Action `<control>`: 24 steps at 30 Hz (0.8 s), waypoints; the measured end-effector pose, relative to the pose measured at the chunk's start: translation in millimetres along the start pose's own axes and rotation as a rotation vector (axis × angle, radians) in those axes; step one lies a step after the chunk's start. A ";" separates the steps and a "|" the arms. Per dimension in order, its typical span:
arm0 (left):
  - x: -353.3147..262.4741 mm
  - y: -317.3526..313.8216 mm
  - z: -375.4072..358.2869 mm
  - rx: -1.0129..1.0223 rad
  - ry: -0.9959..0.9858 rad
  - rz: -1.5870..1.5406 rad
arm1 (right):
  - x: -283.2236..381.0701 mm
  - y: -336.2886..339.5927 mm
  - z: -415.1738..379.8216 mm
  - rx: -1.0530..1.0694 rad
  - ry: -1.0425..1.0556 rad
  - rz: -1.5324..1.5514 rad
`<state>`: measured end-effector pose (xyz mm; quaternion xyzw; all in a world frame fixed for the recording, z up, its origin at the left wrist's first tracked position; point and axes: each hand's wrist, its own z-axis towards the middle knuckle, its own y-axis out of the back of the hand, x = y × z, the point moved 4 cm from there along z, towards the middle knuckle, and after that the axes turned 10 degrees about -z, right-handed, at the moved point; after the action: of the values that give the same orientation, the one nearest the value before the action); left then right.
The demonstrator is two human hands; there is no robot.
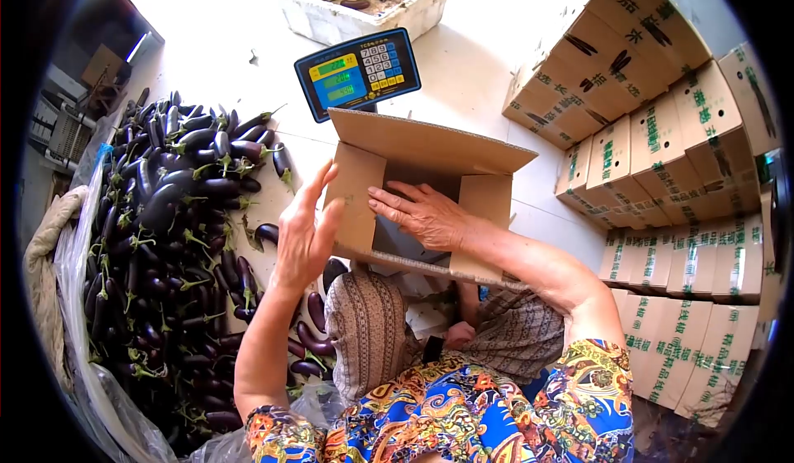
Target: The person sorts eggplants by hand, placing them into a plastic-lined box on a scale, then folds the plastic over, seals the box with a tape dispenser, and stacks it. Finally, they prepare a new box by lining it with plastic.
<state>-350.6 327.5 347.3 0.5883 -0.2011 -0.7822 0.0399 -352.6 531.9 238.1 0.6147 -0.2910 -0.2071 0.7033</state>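
Observation:
An open cardboard box (430, 145) stands in front of me with its flaps up and its inside partly in shadow. My left hand (308, 233) is at its left side, fingers stretched and thumb apart, next to the left flap (354, 194). Across the box's opening reaches my right hand (422, 217), with fingers extended and fingertips at the inner face of that flap. Neither hand grips anything that I can see. Just behind the box, a digital scale display (357, 73) shows lit green readouts.
A large heap of eggplants (165, 207) lies to the left, with clear plastic sheeting (78, 273) along its outer edge. A worn white foam crate (364, 12) sits behind the scale. Stacks of printed cardboard boxes (662, 161) rise on the right.

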 end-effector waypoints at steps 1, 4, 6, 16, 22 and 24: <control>5.4 -4.2 10.1 0.086 0.101 -0.037 | 0.2 5.1 1.3 -0.014 -0.005 0.002; 43.5 -21.7 33.4 0.025 0.081 0.016 | -10.3 32.5 -4.7 -0.129 -0.007 0.267; 54.2 -29.9 33.1 -0.142 -0.178 0.441 | -28.2 44.5 -22.3 -0.279 -0.082 0.110; 80.1 -28.5 34.5 -0.083 0.136 0.346 | -150.7 118.6 -228.4 0.078 -0.940 -0.159; 78.8 -32.9 34.4 -0.120 0.140 0.344 | -94.7 174.4 -74.2 -0.329 -0.483 -0.299; 79.7 -30.9 33.3 -0.105 0.141 0.348 | -89.9 159.9 -54.0 -0.279 -0.606 -0.128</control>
<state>-400.7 340.9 271.6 0.5951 -0.2554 -0.7298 0.2189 -394.4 655.8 377.7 0.4401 -0.4163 -0.4619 0.6478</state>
